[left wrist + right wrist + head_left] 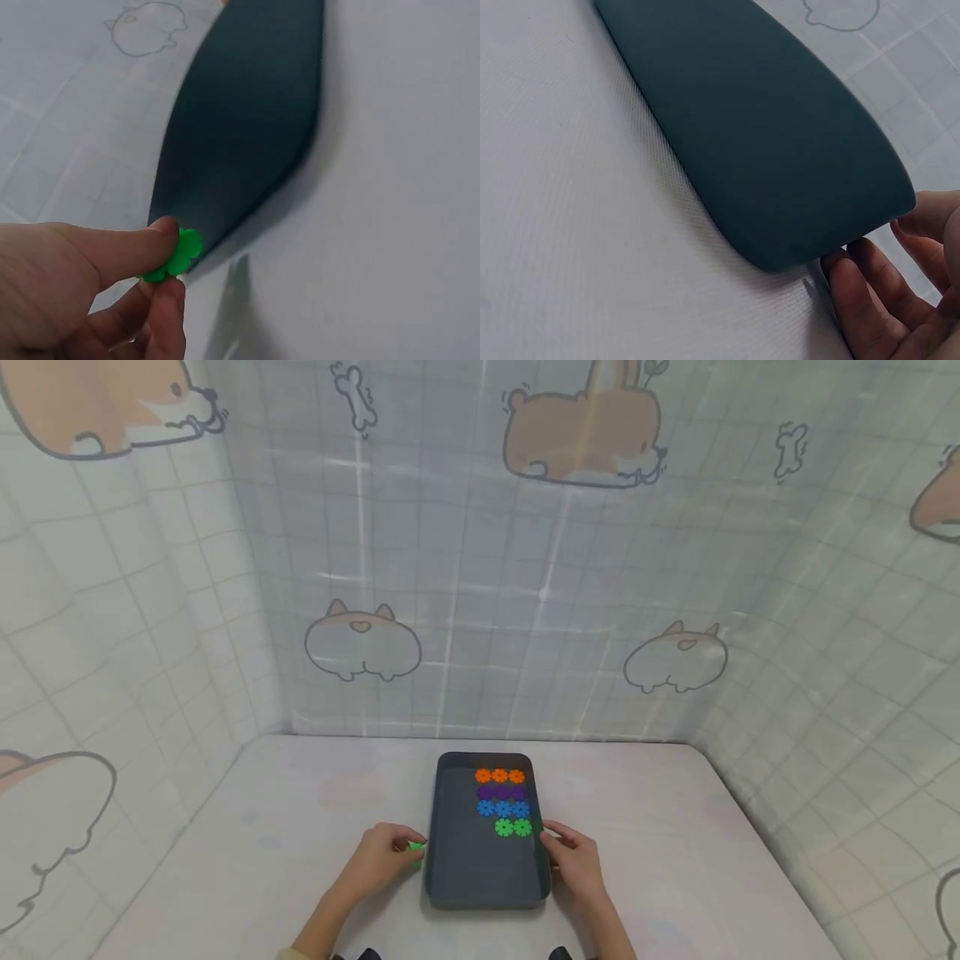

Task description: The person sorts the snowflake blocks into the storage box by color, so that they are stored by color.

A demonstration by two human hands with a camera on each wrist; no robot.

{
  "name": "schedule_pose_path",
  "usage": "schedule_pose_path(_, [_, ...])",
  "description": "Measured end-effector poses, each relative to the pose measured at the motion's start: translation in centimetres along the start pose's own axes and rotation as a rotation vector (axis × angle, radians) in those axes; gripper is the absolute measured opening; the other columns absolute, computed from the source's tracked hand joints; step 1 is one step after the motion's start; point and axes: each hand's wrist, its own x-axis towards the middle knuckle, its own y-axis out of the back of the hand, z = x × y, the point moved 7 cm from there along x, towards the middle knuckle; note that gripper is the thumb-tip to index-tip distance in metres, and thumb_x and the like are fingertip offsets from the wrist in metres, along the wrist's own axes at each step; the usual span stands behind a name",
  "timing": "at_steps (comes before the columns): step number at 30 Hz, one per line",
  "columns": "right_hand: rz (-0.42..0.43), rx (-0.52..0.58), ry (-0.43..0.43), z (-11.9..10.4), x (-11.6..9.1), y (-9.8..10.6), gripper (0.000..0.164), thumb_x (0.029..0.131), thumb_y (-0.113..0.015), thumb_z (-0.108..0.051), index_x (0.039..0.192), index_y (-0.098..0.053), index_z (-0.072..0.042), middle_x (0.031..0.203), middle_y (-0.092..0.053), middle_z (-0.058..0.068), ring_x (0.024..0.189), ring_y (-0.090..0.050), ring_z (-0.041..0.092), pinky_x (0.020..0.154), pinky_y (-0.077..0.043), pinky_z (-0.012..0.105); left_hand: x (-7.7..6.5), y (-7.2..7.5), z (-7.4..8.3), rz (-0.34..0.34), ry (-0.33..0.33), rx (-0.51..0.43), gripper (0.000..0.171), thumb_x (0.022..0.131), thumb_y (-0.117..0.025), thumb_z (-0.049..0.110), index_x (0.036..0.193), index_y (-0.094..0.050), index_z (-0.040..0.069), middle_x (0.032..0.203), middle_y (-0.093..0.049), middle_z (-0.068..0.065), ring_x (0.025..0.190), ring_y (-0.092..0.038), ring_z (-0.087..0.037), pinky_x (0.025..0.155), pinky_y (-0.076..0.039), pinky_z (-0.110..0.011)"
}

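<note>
A dark grey rectangular tray (465,885) lies on the table, with rows of small flower-shaped plastic pieces toward its right side. From the far end come three orange pieces (499,776), a purple row (502,793), three blue pieces (502,809) and two green pieces (513,828). Just outside the left wall, my left hand (384,860) pinches another green flower piece (187,251) between thumb and fingers. My right hand (576,858) holds the tray's right edge; in the right wrist view its thumb is at the rim and its fingers curl beneath the wall.
The white-covered table (330,793) extends around the tray on every side. Behind and beside it hang pale checked curtains (480,568) with cartoon dogs and bones. Two small dark objects (560,953) show at the bottom edge of the head view.
</note>
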Motion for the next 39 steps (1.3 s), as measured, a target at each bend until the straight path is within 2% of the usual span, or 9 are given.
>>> schedule_pose_path(4, [0.005,-0.002,-0.001,-0.2,0.0,0.0,0.039,0.09,-0.07,-0.024,0.123,-0.067,-0.005,0.096,-0.07,0.01,0.072,-0.066,0.021,0.058,-0.055,0.032,0.5,0.2,1.0,0.052,-0.017,-0.014,0.018,0.08,-0.079,0.012,0.097,-0.075,0.009,0.077,-0.063,0.005,0.07,-0.055,-0.014,0.056,-0.047,-0.027])
schedule_pose_path(12, [0.006,-0.016,-0.002,-0.2,-0.1,0.0,0.037,0.09,-0.07,-0.021,0.122,-0.067,-0.004,0.095,-0.07,0.011,0.071,-0.066,0.02,0.058,-0.054,0.032,0.3,1.2,1.2,0.179,0.004,-0.05,0.02,0.077,-0.082,0.011,0.096,-0.075,0.008,0.072,-0.063,0.003,0.06,-0.057,-0.013,0.051,-0.048,-0.026])
schedule_pose_path(16, [0.004,-0.013,-0.004,-0.2,-0.2,0.0,0.037,0.09,-0.069,-0.022,0.122,-0.067,-0.004,0.097,-0.07,0.011,0.071,-0.066,0.02,0.058,-0.054,0.032,0.4,1.7,1.9,0.214,-0.005,-0.059,0.019,0.079,-0.08,0.011,0.097,-0.076,0.008,0.077,-0.065,0.003,0.065,-0.059,-0.012,0.053,-0.05,-0.026])
schedule_pose_path(25, [0.013,0.002,0.004,-0.3,-0.2,-0.2,0.034,0.09,-0.069,-0.02,0.12,-0.068,-0.004,0.098,-0.07,0.013,0.069,-0.065,0.021,0.056,-0.053,0.031,1.6,0.8,3.9,0.143,-0.038,-0.103,0.019,0.084,-0.076,0.011,0.101,-0.075,0.003,0.083,-0.068,0.001,0.07,-0.061,-0.014,0.056,-0.053,-0.026])
schedule_pose_path(32, [0.022,-0.014,-0.001,-0.4,0.0,-0.3,0.034,0.09,-0.07,-0.021,0.12,-0.069,-0.005,0.095,-0.069,0.011,0.07,-0.064,0.021,0.058,-0.054,0.031,2.8,0.0,5.0,0.119,-0.053,-0.11,0.019,0.085,-0.075,0.012,0.102,-0.074,0.002,0.082,-0.066,0.001,0.068,-0.06,-0.014,0.054,-0.053,-0.026])
schedule_pose_path(39, [0.027,-0.016,-0.015,-0.6,0.3,-0.3,0.034,0.09,-0.07,-0.022,0.12,-0.069,-0.006,0.093,-0.069,0.01,0.07,-0.064,0.02,0.058,-0.054,0.032,3.7,-1.1,5.8,0.071,-0.055,-0.182,0.022,0.087,-0.073,0.008,0.106,-0.071,-0.003,0.084,-0.066,-0.004,0.065,-0.064,-0.016,0.057,-0.055,-0.027])
